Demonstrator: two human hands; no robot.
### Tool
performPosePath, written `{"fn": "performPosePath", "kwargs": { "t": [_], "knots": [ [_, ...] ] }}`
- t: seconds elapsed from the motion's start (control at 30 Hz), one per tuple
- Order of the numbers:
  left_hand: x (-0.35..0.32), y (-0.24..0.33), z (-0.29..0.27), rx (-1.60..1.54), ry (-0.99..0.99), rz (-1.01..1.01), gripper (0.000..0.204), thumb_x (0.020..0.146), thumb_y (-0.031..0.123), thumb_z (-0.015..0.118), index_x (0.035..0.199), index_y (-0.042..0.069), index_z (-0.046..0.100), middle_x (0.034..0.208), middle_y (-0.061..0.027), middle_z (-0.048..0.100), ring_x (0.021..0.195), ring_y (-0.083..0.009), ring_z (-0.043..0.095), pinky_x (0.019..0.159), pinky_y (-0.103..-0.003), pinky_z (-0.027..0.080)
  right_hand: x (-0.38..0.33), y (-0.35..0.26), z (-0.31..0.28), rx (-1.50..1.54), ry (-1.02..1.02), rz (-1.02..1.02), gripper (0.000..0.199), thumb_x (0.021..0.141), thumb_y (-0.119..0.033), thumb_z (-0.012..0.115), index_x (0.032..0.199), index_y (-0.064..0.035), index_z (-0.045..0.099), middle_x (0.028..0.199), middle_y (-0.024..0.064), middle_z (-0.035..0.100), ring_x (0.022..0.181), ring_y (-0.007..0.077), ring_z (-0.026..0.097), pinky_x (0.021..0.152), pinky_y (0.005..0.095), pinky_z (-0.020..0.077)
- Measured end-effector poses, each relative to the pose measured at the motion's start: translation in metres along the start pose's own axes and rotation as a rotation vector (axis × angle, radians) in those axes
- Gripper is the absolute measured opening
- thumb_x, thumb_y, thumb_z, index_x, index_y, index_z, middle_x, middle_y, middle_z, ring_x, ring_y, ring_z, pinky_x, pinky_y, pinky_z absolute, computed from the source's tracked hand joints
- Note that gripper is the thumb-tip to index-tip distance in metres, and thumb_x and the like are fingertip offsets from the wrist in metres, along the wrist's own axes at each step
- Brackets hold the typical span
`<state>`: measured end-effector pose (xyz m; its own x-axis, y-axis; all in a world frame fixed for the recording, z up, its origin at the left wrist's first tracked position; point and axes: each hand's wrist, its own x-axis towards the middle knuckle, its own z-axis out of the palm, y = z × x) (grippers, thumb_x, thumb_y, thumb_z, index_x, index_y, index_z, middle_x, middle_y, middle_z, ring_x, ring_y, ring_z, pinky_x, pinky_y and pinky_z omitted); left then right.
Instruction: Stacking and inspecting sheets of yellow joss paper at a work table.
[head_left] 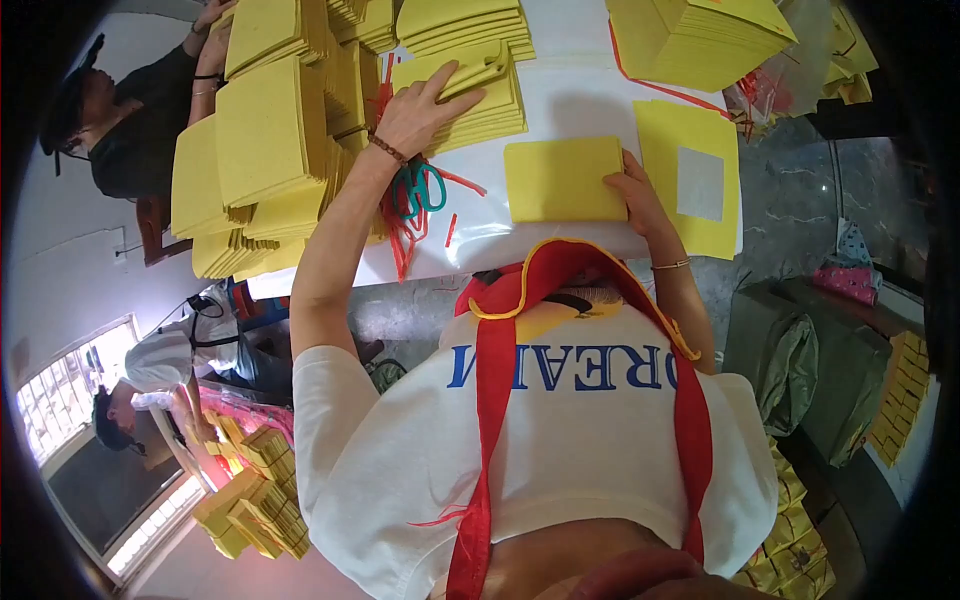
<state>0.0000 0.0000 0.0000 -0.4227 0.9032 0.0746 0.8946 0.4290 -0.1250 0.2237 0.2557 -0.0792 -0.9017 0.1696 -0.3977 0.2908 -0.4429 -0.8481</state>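
My left hand point(422, 118), with a beaded bracelet, lies with fingers spread on a stack of folded yellow paper point(505, 108); the top layer curls up beyond the fingertips. My right hand point(640, 200) grips the right edge of a flat yellow paper bundle point(563, 180) on the white table, its thumb on top. To the right lies a yellow sheet point(660, 140) with a pale silvery rectangle point(700, 183). Teal-handled scissors point(418, 190) rest beside my left wrist among red strips point(403, 245).
Tall piles of yellow paper point(265, 130) crowd the table's left side; another thick stack point(700, 40) stands at the far right. A person point(140, 130) works at the left. Another person point(180, 350) sits near more yellow bundles point(265, 490). Dark green boxes point(810, 350) stand at right.
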Motion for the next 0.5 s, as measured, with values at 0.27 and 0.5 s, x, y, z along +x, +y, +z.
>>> {"fn": "performPosePath", "kwargs": {
  "t": [0.27,0.5],
  "knots": [
    [-0.005,0.0024,0.0062,-0.026,0.229,0.068,0.041,0.076,0.034,0.058,0.116,0.027,0.053,0.122,-0.0071,0.043,0.09,-0.0256,0.052,0.07,-0.038,0.045,0.0003,-0.0014,0.0062,0.039,0.028,0.008,0.049,0.077,-0.003,0.047,0.124,-0.004,0.038,0.111,0.0083,0.052,0.099,0.0162,0.052,0.083,0.0273,0.0434],
    [-0.0032,-0.0022,0.0106,-0.04,0.206,0.099,0.042,0.076,0.031,0.059,0.117,0.026,0.052,0.121,-0.0073,0.043,0.091,-0.0257,0.052,0.071,-0.038,0.046,0.0019,0.0024,0.0012,0.044,0.005,-0.013,0.05,0.077,-0.003,0.047,0.126,-0.0045,0.038,0.111,0.0083,0.052,0.099,0.0162,0.052,0.084,0.0273,0.0432]
  ]
}}
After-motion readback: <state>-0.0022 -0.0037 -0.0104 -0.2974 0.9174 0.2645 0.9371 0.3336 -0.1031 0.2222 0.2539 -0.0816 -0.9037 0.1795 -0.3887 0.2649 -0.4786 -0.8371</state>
